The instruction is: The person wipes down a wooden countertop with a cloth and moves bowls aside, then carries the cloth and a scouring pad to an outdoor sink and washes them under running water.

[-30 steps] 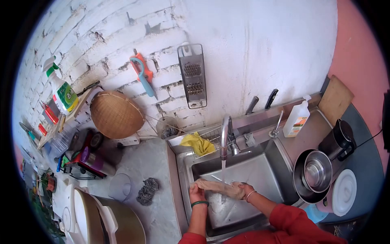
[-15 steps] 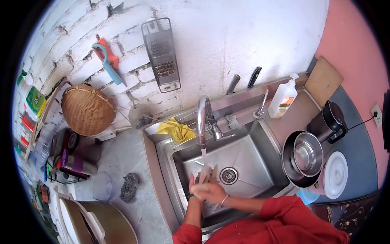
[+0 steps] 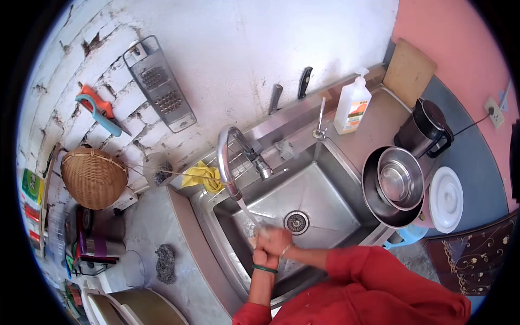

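Under the stream from the faucet, my two hands are pressed together over the left part of the steel sink. My right hand is closed and lies over the upper part of my left hand, which has a green bangle at its wrist. Both hands are closed around something pale, mostly hidden between them and blurred by water and motion. The round drain shows just right of the hands.
Right of the sink stand nested metal bowls, a black kettle and a white pump bottle. A yellow cloth lies on the rack behind. Left are a steel scrubber and a large pot.
My hands have come together; the long tan thing stretched between them earlier is now bunched and mostly hidden. The view has shifted to the right.
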